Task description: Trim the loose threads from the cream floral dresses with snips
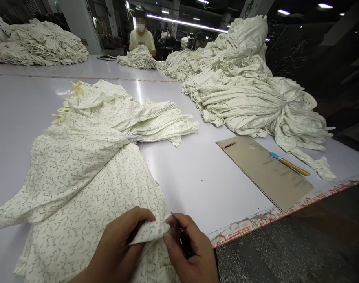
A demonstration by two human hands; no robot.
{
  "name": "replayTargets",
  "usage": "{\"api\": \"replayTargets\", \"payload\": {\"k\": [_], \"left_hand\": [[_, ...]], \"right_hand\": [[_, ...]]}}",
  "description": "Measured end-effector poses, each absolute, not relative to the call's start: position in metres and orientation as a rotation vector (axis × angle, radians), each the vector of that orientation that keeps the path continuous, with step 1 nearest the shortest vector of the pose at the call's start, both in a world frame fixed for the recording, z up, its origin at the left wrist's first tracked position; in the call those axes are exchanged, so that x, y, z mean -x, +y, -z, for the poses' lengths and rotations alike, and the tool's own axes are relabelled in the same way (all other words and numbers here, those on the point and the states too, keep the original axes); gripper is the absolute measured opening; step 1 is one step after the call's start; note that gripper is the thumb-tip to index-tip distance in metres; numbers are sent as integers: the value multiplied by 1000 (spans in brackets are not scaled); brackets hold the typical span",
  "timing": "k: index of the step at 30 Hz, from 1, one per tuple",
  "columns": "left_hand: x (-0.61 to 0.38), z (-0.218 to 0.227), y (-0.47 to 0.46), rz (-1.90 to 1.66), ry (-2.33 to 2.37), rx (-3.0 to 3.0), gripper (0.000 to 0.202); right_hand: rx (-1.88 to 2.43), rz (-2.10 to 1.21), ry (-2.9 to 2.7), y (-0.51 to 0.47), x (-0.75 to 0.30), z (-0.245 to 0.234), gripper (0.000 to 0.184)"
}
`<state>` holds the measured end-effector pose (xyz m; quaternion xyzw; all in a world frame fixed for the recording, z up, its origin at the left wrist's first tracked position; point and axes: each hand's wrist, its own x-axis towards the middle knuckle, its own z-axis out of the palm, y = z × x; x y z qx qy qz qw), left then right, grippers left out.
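Observation:
A cream garment with a small grey floral print (79, 184) lies spread on the white table (203, 177) in front of me. My left hand (117, 247) pinches a fold at its near edge, thumb on top. My right hand (191, 251) is closed round a thin dark tool (181, 236), its tip touching the same fold between the two hands. I cannot make out what the tool is.
A stack of folded matching pieces (156, 122) lies beyond the garment. Large heaps of the same fabric (244, 90) fill the right side, another heap (41, 43) the far left. A cardboard sheet (264, 169) carries a wooden-handled tool (291, 165) and a red pen (229, 145). A person (141, 37) works at the far end.

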<state>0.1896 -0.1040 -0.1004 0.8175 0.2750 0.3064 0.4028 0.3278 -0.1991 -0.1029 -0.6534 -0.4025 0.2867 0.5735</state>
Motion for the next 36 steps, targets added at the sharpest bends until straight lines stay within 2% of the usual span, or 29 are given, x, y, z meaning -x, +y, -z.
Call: {"api": "replayTargets", "payload": {"k": [7, 12, 15, 20, 25, 31, 36], "left_hand": [[-190, 104, -106, -800, 587, -2023, 36], [-187, 106, -106, -835, 626, -2022, 45], [-185, 105, -106, -816, 724, -1976, 40], [-184, 101, -106, -731, 789, -1798, 29], [-185, 99, -106, -724, 808, -1700, 30], [-184, 99, -107, -752, 834, -1718, 26], [-184, 104, -111, -756, 851, -1659, 29]], "right_hand": [[1612, -626, -1184, -190, -322, 97, 11], [1583, -799, -1026, -191, -323, 103, 14], [1596, -815, -948, -198, -323, 105, 13], [1573, -802, -943, -208, -324, 102, 21], [1614, -780, -1143, -205, -324, 102, 28], [1721, -555, -1246, -205, -319, 103, 28], [1717, -611, -1226, -207, -321, 110, 29]]}}
